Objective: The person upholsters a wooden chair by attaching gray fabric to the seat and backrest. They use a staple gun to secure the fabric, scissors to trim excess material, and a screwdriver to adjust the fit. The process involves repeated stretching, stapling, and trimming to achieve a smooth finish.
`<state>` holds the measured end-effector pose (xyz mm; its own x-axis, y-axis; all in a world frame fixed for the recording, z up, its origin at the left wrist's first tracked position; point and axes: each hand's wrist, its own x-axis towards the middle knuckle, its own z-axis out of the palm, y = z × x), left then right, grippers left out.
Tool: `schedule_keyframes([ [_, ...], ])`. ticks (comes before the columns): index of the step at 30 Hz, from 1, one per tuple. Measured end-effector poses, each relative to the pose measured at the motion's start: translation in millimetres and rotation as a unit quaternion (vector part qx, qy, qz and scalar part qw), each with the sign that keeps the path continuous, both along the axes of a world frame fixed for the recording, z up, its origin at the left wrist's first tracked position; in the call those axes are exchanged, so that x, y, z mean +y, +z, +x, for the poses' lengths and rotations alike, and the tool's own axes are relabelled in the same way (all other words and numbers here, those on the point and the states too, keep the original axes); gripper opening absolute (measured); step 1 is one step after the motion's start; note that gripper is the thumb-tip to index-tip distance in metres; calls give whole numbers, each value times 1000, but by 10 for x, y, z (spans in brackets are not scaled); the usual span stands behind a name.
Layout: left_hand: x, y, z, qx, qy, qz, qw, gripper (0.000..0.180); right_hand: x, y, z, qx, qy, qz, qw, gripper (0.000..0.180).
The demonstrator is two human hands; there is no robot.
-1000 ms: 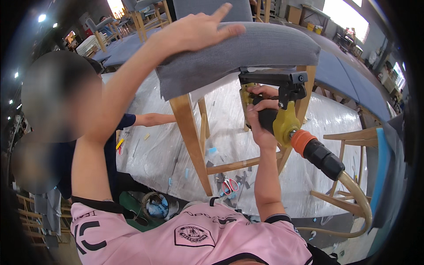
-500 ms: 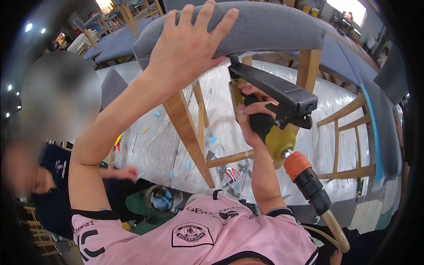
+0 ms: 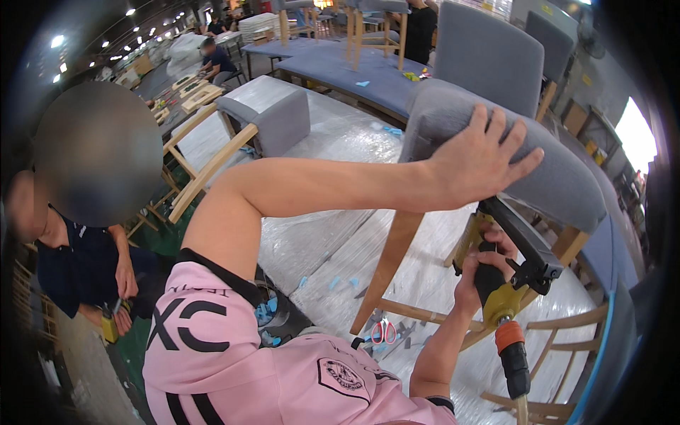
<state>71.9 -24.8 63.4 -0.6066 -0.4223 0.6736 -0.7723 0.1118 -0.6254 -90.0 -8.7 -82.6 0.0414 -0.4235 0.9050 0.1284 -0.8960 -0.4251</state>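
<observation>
A grey upholstered chair (image 3: 450, 106) with wooden legs stands in front of me, to the right. Spread flat across its cushion's near edge is my left hand (image 3: 478, 159), fingers apart. Under that edge, a yellow and black pneumatic staple gun (image 3: 520, 241) has its nose close up against the seat's underside; whether it touches is hidden. My right hand (image 3: 469, 282) wraps round its grip. An orange and black coupling (image 3: 511, 343) joins the gun to an air hose. Red-handled scissors (image 3: 375, 333) lie near the chair's front leg.
The plastic-covered table (image 3: 333, 237) carries blue scraps. Another grey chair (image 3: 283, 124) lies tipped at the far left. A bucket (image 3: 289, 315) of blue scraps stands by my left side. A co-worker (image 3: 85, 262) at left holds a yellow tool (image 3: 108, 329). More chairs stand at right.
My view has swung left, so chair, hands and staple gun appear further right. My left hand stays on the cushion and the right on the gun. The co-worker's yellow tool is now visible.
</observation>
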Motion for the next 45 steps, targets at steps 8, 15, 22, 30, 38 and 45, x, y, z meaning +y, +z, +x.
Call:
schedule_keyframes([
  [8, 19, 706, 147, 160, 6, 280, 947, 114, -63, 41, -68, -66, -14, 46, 997, 28],
  [15, -401, 590, 421, 160, 24, 337, 928, 110, -225, 304, -23, -20, -24, 32, 999, 28],
  [22, -82, 251, 331, 47, -7, 160, 986, 90, -183, 133, 27, -6, -49, 31, 998, 25],
  [30, 127, 92, 205, 14, 30, 95, 995, 101, 60, 2, 117, 12, -108, 58, 992, 27],
  [38, 179, 30, 254, 3, 78, 106, 991, 105, 100, -236, 275, -6, 22, 161, 987, 25],
  [45, 133, 147, 87, 46, 44, 164, 984, 114, 148, 242, 92, 26, -107, 30, 993, 24],
])
